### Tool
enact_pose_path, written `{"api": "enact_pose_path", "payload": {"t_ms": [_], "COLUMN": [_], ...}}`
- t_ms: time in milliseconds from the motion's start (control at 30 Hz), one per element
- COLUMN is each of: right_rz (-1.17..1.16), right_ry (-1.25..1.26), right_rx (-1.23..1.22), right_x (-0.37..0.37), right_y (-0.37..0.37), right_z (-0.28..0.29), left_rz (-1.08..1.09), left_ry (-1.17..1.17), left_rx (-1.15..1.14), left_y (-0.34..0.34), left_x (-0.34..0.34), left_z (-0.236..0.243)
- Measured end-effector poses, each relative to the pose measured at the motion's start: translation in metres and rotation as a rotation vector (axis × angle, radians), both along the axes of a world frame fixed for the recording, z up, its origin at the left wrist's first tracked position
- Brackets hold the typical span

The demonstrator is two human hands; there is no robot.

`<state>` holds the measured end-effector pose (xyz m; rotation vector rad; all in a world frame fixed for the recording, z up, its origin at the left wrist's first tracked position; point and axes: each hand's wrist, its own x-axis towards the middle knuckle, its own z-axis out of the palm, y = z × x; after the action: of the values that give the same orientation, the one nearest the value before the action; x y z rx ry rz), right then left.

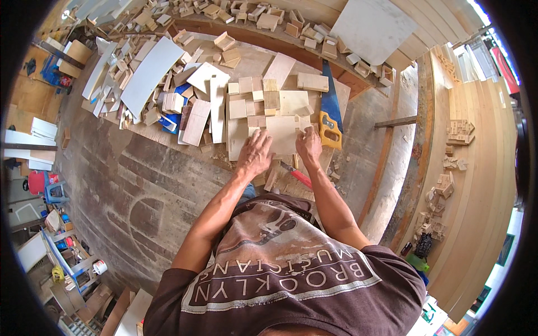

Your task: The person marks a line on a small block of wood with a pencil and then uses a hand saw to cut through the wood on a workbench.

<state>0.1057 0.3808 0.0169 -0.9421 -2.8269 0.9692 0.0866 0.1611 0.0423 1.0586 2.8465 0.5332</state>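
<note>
Across the near edge of the worktable, both my arms reach over several pale wood pieces. My left hand [256,150] lies with its fingers stretched out and apart, tips by a small wood block [256,121] and the left side of a flat square board [281,132]. At that board's right side, my right hand [309,147] has its fingers curled in near another small block [304,121]; what they grip, if anything, is hidden. A taller block [272,99] stands just beyond the square board. Other small blocks [238,108] sit to its left.
A handsaw [332,106] with a yellow handle lies close right of my right hand. A red-handled tool [301,178] rests below the board, between my forearms. Wood offcuts [196,120] and white panels [152,77] crowd the left; small wooden boxes [269,20] line the far ledge.
</note>
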Motion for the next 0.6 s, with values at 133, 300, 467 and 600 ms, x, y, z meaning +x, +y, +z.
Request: {"api": "enact_pose_path", "payload": {"t_ms": [133,300,467,600], "right_rz": [0.249,0.401,0.325,0.263], "right_ry": [0.282,0.168,0.135,0.189], "right_rx": [0.130,0.123,0.202,0.243], "right_x": [0.000,-0.006,-0.007,0.000], "right_y": [0.029,0.052,0.060,0.042], "right_z": [-0.008,-0.015,-0.008,-0.005], "left_rz": [-0.055,-0.040,-0.035,-0.049], "left_ry": [0.015,-0.015,0.027,0.054], "left_rx": [-0.043,-0.047,-0.059,-0.093], "left_y": [0.011,0.017,0.018,0.018], "left_x": [0.008,0.011,0.010,0.009], "left_z": [-0.001,0.000,-0.015,-0.020]}}
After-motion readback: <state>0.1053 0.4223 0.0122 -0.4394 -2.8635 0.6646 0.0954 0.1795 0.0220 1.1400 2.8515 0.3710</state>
